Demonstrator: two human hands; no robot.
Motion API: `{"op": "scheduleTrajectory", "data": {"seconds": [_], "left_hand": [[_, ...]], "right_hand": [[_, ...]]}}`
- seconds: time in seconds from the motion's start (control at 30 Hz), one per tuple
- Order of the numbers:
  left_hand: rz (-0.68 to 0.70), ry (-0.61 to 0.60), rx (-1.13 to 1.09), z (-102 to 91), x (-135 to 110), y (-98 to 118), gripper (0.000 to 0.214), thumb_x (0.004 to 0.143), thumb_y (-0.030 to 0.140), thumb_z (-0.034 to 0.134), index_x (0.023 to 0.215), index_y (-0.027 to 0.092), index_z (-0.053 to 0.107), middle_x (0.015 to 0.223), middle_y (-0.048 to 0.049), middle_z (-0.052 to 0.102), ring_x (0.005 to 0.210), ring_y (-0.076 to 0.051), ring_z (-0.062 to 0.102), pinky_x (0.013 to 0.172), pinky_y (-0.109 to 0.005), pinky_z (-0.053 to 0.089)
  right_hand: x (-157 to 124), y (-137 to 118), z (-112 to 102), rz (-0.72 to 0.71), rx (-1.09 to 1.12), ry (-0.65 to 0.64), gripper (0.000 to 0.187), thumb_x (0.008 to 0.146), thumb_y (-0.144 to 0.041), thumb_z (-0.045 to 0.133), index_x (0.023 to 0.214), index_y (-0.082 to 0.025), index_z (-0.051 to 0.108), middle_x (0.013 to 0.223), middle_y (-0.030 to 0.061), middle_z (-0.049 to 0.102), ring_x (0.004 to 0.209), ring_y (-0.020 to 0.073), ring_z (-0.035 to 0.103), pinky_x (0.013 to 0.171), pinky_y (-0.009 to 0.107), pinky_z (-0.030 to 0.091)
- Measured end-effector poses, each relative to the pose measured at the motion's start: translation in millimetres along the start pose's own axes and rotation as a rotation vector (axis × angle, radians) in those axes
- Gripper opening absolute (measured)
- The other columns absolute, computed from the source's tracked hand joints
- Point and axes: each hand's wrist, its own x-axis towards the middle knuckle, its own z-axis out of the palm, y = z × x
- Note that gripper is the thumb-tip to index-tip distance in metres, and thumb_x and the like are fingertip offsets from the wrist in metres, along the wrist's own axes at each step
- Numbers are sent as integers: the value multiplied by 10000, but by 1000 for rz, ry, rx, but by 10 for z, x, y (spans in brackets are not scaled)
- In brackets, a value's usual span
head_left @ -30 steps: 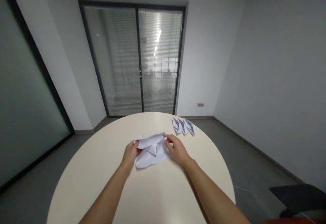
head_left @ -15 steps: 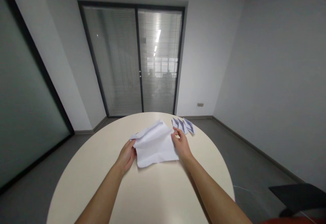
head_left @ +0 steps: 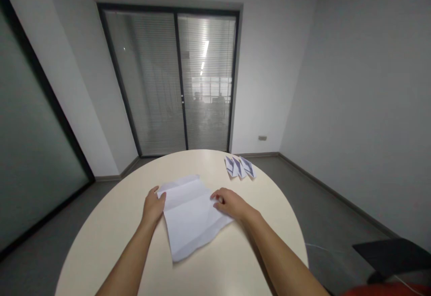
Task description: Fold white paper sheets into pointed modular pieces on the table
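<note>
A white sheet of paper (head_left: 191, 217) with creases across it lies on the round table, its near edge slightly curled. My left hand (head_left: 154, 205) pinches the sheet's upper left side, thumb on top and fingers at the edge. At the right side of the sheet is my right hand (head_left: 229, 202), its fingers loosely curled and the thumb and forefinger apart. Those fingertips are over or touching the paper's edge; exact contact is unclear. Beyond the right hand, several small folded paper pieces (head_left: 239, 167) stand in a row.
The round cream table (head_left: 111, 237) carries the paper items. Behind it is a glazed door with blinds (head_left: 182, 80) in a dark frame. At the lower right stands a chair with a black armrest (head_left: 393, 255). A white cable lies on the floor.
The sheet has come down flatter onto the table, nearer to me, and turned. My left hand moved left with it. My right hand moved down and left, away from the folded pieces.
</note>
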Motion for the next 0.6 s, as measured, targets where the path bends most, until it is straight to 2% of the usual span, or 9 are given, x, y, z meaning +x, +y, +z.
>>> {"op": "scheduleTrajectory", "data": {"seconds": [0.1, 0.17, 0.2, 0.27, 0.33, 0.4, 0.43, 0.5, 0.6], "left_hand": [[239, 119, 446, -25, -76, 77, 558, 813, 160, 642, 1345, 130, 475, 1256, -176, 625, 1178, -269, 612, 1012, -408, 479], [372, 162, 691, -22, -196, 229, 426, 831, 170, 605, 1249, 133, 528, 1278, -188, 581, 1225, -307, 560, 1021, -448, 455], [416, 119, 766, -6, -270, 316, 312, 852, 165, 568, 1164, 149, 566, 1217, -163, 606, 1185, -302, 576, 1001, -438, 460], [483, -90, 821, 70, -437, 465, 197, 877, 141, 504, 1036, 188, 609, 1085, -104, 658, 1078, -256, 622, 966, -385, 470], [535, -306, 777, 205, -614, 533, 238, 896, 172, 505, 1098, 204, 626, 1177, -92, 664, 1120, -221, 619, 994, -335, 454], [545, -445, 783, 377, -776, 504, 333, 936, 303, 508, 1226, 190, 627, 1348, -131, 616, 1274, -266, 550, 1088, -385, 396], [506, -474, 812, 465, -842, 463, 403, 931, 374, 523, 1270, 183, 626, 1450, -159, 548, 1370, -331, 466, 1136, -470, 338], [394, -463, 808, 624, -925, 362, 555, 886, 500, 562, 1351, 199, 598, 1597, -174, 368, 1478, -473, 250, 1147, -669, 197], [338, -447, 719, 796, -924, 255, 675, 809, 574, 618, 1383, 219, 590, 1611, -181, 329, 1490, -533, 133, 1132, -745, 46]], "right_hand": [[-93, -144, -132, -1, -116, -142, 422, 754, -272, 757, 1175, -243, 743, 1220, 106, 649, 998, 240, 650, 944, 347, 474], [-191, -255, -196, -23, -184, -206, 486, 719, -333, 811, 1193, -247, 743, 1310, 132, 619, 1192, 313, 585, 1037, 397, 436], [-255, -312, -216, -41, -220, -223, 492, 733, -349, 808, 1208, -242, 737, 1359, 145, 598, 1259, 338, 543, 1070, 424, 415], [-412, -414, -234, -122, -264, -235, 486, 825, -323, 721, 1302, -235, 682, 1444, 150, 550, 1344, 351, 480, 1127, 460, 369], [-606, -486, -227, -178, -272, -250, 461, 913, -308, 602, 1363, -217, 634, 1476, 160, 528, 1391, 343, 447, 1179, 486, 306], [-821, -519, -204, -186, -249, -267, 514, 956, -316, 535, 1452, -181, 542, 1508, 193, 487, 1437, 335, 397, 1210, 502, 257], [-931, -522, -188, -174, -238, -256, 518, 969, -319, 509, 1472, -195, 518, 1532, 189, 459, 1454, 339, 371, 1210, 525, 250], [-1136, -509, -152, -126, -215, -245, 522, 977, -353, 498, 1495, -296, 481, 1593, 121, 384, 1485, 379, 295, 1186, 603, 259], [-1366, -492, -76, -98, -159, -209, 505, 984, -346, 487, 1486, -400, 465, 1615, 40, 355, 1500, 377, 256, 1190, 639, 213]]}}
